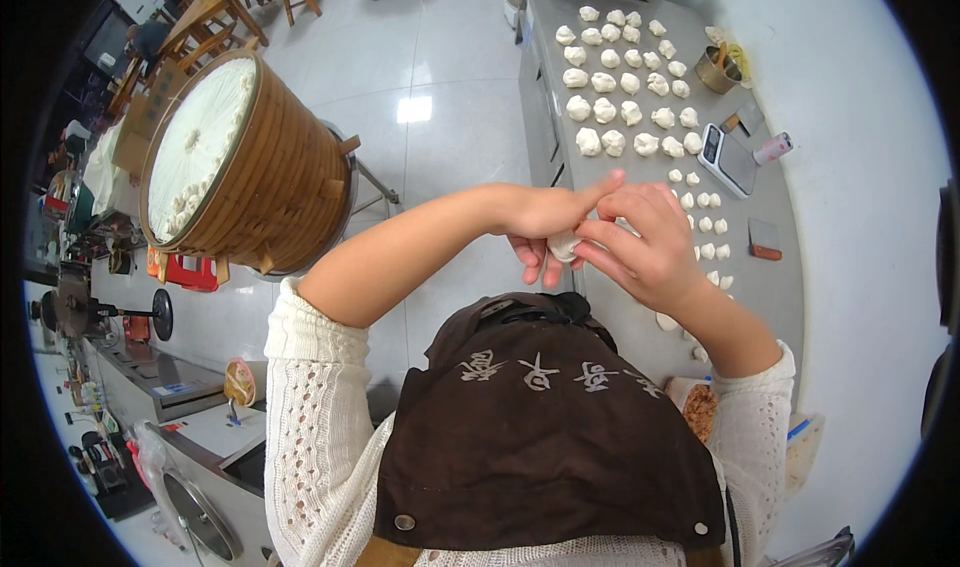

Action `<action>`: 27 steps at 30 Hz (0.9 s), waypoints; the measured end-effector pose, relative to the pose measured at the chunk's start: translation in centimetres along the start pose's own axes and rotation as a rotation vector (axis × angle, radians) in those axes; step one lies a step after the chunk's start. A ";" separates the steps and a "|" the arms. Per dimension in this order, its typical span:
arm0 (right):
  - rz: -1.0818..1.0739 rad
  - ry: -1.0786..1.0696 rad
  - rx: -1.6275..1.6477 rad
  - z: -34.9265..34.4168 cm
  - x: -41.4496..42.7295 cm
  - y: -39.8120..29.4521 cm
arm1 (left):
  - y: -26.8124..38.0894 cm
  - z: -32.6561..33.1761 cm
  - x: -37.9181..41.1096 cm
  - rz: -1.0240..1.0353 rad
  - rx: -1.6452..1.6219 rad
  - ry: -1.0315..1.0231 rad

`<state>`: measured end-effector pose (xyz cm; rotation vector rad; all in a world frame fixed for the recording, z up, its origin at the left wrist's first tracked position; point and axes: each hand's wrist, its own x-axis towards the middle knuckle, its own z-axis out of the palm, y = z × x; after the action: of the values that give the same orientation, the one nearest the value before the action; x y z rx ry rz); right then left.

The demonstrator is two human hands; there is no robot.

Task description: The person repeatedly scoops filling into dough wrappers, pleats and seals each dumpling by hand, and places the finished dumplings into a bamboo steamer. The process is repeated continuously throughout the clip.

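Observation:
A piece of white dough (563,246), apparently a bun, lies between my two hands over the left edge of the steel worktop (616,278). My left hand (551,218) cradles it from the left with the thumb stretched out. The fingertips of my right hand (639,241) pinch its edge. Rows of shaped white buns (631,112) stand on the far part of the worktop. Small dough pieces (706,224) lie in columns just right of my right hand, partly hidden by it. A flat dough round (666,322) shows nearer my body, below my right wrist.
Right of the buns are a digital scale (729,159), a metal pot (718,70) and a dough scraper (763,241). A container of minced filling (700,411) sits by my right sleeve. A large bamboo steamer (292,162) on a stand is at the left.

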<state>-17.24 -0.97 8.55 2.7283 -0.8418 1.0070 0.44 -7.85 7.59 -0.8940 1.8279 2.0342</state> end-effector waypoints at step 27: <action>0.620 0.056 0.621 -0.8 0.9 -0.4 | -2.4 3.4 -1.0 0.635 -0.354 0.504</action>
<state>-16.94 -0.86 9.76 2.9342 -1.6678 1.6885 1.73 -3.91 6.33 -1.0975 2.2691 2.7851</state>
